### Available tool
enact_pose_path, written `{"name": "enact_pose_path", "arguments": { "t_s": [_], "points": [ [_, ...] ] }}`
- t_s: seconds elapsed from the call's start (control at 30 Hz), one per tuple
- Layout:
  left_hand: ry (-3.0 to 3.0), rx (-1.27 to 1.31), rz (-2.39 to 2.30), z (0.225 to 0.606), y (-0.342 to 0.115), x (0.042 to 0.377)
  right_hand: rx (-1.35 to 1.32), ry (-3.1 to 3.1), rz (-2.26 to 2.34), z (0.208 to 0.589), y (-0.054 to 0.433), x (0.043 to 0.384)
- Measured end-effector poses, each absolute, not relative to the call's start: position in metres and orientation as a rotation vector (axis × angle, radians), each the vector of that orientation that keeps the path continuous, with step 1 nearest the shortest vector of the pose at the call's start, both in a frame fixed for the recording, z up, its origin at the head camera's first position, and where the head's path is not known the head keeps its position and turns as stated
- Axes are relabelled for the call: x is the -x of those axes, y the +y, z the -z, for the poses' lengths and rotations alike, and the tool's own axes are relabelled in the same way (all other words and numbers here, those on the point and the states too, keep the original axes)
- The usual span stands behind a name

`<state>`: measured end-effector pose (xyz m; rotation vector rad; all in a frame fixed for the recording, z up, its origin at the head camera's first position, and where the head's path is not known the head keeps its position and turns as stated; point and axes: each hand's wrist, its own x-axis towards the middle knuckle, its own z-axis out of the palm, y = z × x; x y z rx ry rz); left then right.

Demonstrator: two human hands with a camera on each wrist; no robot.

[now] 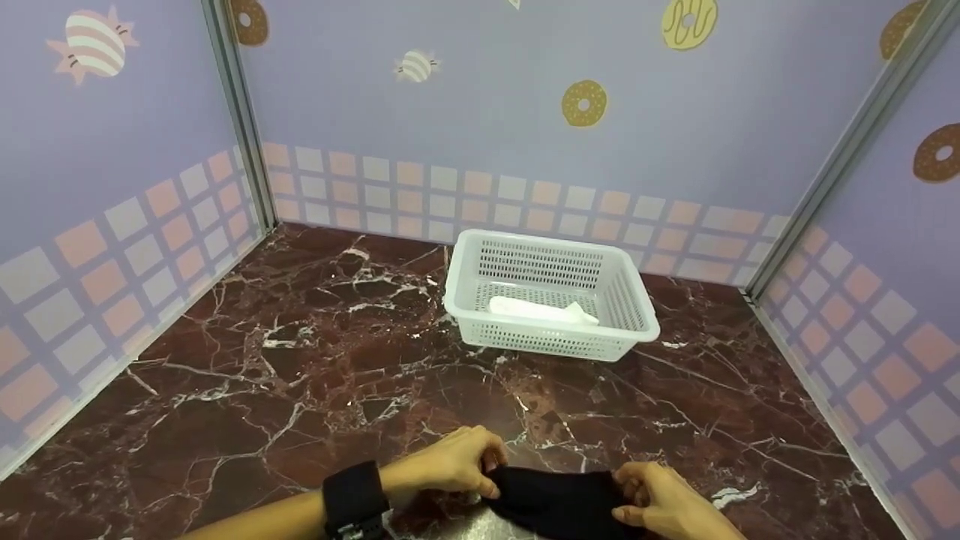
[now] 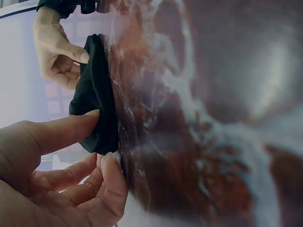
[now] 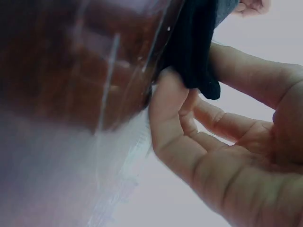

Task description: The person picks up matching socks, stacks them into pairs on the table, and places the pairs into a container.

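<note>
A black sock (image 1: pixel 559 501) lies stretched sideways low over the tabletop at the near edge of the head view. My left hand (image 1: pixel 454 459) pinches its left end between thumb and fingers, as the left wrist view shows with the sock (image 2: pixel 94 90) running away toward the other hand. At the opposite end, my right hand (image 1: pixel 664 501) pinches the fabric. Up close in the right wrist view, the right hand's fingers (image 3: pixel 173 113) curl under the sock's edge (image 3: pixel 191 52), with the thumb on its other side.
A white perforated plastic basket (image 1: pixel 551 341) stands farther back, holding a white folded cloth item (image 1: pixel 532 309), perhaps a sock. Dark red marbled tabletop (image 1: pixel 337 375) spreads around it. Patterned panels (image 1: pixel 487 112) wall in the back and both sides.
</note>
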<state>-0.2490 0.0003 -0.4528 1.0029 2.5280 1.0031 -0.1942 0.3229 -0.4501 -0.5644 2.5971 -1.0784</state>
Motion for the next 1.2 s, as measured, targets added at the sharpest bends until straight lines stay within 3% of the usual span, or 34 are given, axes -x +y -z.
{"name": "enact_pose_path", "arguments": {
  "t_s": [0.37,0.5,0.9,1.2],
  "points": [
    [2.175,-0.979,-1.312,0.45,0.0,0.254,0.701,2.685,1.026,0.437,0.323,0.189],
    [1.899,-0.771,-1.573,0.447,-0.002,0.258,0.693,2.755,1.081,0.433,0.323,0.193],
    [1.514,-0.486,-2.192,0.438,-0.001,0.286,0.847,2.792,1.693,0.419,0.321,0.217],
    [1.695,-0.557,-2.347,0.409,0.013,0.315,0.722,2.903,1.681,0.393,0.32,0.245]
  ]
}}
